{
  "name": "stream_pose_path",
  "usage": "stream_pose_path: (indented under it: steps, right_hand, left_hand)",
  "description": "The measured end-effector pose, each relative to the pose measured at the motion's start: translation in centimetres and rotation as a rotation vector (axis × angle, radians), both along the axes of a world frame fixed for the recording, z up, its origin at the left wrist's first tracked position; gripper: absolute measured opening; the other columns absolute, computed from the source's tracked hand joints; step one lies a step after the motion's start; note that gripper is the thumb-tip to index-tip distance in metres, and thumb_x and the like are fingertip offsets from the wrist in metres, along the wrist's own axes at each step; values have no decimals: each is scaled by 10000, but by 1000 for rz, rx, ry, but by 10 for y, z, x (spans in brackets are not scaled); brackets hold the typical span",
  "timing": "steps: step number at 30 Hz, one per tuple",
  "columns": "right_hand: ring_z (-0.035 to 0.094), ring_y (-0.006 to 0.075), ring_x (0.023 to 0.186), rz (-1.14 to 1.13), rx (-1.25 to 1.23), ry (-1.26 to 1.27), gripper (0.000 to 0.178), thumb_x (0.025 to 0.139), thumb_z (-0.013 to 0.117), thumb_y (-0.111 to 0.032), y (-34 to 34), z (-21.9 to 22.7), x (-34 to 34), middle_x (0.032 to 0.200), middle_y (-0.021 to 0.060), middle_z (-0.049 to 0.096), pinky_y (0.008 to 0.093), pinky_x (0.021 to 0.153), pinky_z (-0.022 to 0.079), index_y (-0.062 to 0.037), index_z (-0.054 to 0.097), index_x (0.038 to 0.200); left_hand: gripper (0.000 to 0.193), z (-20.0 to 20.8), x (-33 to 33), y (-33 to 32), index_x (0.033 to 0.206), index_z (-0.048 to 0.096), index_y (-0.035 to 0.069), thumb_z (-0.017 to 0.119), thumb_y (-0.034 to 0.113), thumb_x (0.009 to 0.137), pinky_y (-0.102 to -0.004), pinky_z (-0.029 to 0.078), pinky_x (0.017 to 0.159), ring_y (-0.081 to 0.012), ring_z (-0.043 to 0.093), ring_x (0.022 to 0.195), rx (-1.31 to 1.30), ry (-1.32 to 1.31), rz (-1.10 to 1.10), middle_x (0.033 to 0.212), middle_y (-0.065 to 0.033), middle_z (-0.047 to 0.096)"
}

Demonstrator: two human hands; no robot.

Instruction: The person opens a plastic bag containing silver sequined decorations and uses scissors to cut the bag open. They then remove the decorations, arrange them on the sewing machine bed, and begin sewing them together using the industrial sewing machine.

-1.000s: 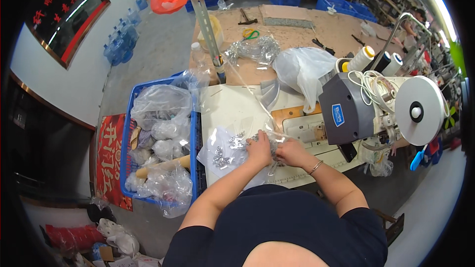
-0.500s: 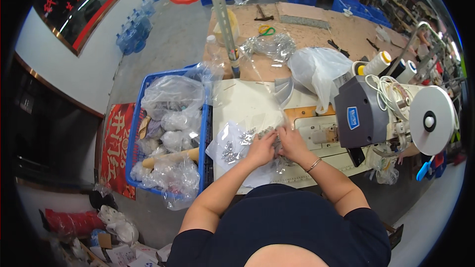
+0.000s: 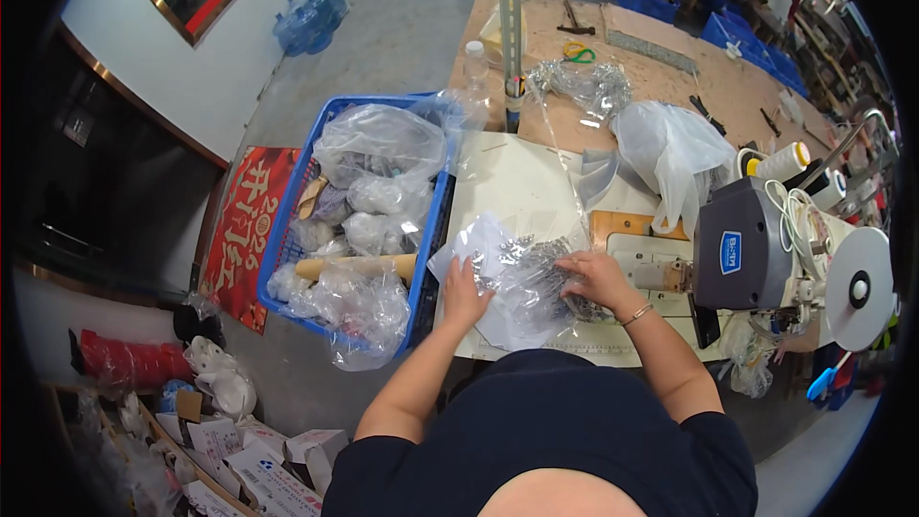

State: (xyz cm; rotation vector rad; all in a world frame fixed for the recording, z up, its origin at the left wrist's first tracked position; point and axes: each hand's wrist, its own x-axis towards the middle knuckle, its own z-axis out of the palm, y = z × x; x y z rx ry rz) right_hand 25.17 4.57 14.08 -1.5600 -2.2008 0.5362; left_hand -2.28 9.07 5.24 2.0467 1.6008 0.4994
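A clear plastic bag (image 3: 536, 292) with small silvery pieces in it lies on the sewing machine table (image 3: 507, 177), partly over white paper (image 3: 485, 235). My left hand (image 3: 464, 295) rests at the left edge of the paper, fingers stretched forward and thumb apart. On the bag's right side, my right hand (image 3: 598, 282) touches the silvery pieces, its fingers spread and pointing left. What lies under its palm is hidden. Just right of that hand is the grey sewing machine (image 3: 742, 244).
To the left stands a blue basket (image 3: 418, 302) full of plastic bags and a cardboard tube (image 3: 359, 268). A white plastic bag (image 3: 665, 153), thread cones (image 3: 785, 163) and a metal post (image 3: 512, 29) stand around the table. Behind are a hammer (image 3: 576, 24) and green-handled scissors (image 3: 579, 54).
My hands, close together over the silvery pieces before, have moved apart, the left one leftward and the right one rightward. The bag of pieces now lies spread between them. The view has shifted.
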Motion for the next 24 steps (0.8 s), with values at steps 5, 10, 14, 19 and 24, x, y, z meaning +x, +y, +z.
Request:
stream_pose_path:
  steps: [5,10,14,19,24]
  right_hand:
    - [633,219,886,27,76,-8,505,589,788,-296,-2,-4,-2,1031,23,652,323,746,507,-132,660,1049]
    - [631,210,904,5,31,-13,488,603,777,-311,-5,-2,0,1056,18,650,322,754,505,-135,665,1044]
    - [634,208,897,5,72,10,465,613,775,-322,-8,-4,6,1036,14,660,320,746,507,-134,671,1026]
    - [633,198,899,52,78,-43,445,631,757,-339,-11,-17,5,1040,-9,662,316,758,499,-137,674,1019]
    - [631,183,899,38,63,-30,444,632,753,-349,-9,-14,4,1048,-16,661,322,754,494,-136,674,1013]
  left_hand:
    - [862,-27,16,-6,1336,302,-4,790,206,657,-424,394,915,-383,456,1055,80,77,285,1271,-222,322]
    - [876,18,11,16,1379,265,42,724,-57,640,-333,478,743,-262,536,830,51,-399,173,1262,-172,326]
    - [825,43,6,35,1376,307,41,693,-70,655,-306,479,705,-206,550,760,193,-417,29,1162,-132,513]
    - [505,84,-6,73,1221,524,19,627,-63,733,-318,477,735,-188,590,826,574,-188,31,966,-100,650]
    - [369,103,-5,119,1124,606,28,637,-37,762,-272,486,729,-135,603,813,-167,-802,17,956,-63,654]
